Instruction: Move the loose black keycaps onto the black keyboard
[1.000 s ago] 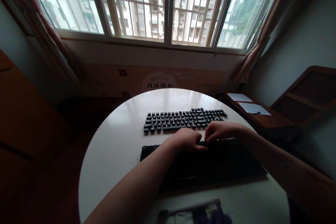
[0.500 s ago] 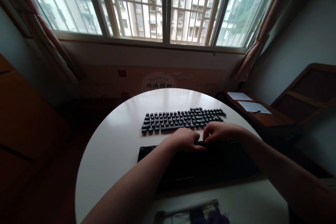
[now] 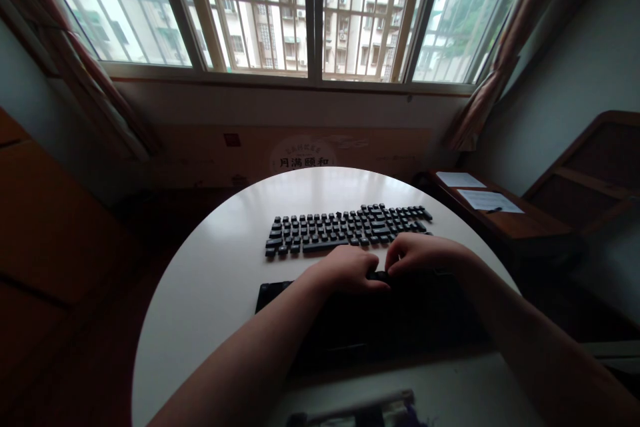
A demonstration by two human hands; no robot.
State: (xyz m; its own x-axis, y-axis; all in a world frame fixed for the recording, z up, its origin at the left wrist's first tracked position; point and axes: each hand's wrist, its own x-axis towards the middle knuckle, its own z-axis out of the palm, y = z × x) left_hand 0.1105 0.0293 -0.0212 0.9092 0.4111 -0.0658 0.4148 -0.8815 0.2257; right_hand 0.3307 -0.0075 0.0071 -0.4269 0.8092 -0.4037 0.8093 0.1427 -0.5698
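Note:
A black keyboard base lies on the round white table right in front of me. Beyond it, several loose black keycaps are laid out in rows like a full keyboard. My left hand and my right hand meet at the far edge of the base, fingers curled and pinched together around a small dark piece. I cannot make out what that piece is.
A barred window with curtains fills the back wall. A cardboard box stands behind the table. To the right is a low wooden desk with papers. A clear object lies at the table's near edge.
The view has drifted a little, so the table and keycaps sit slightly further left. Both hands stay pinched together at the base's far edge.

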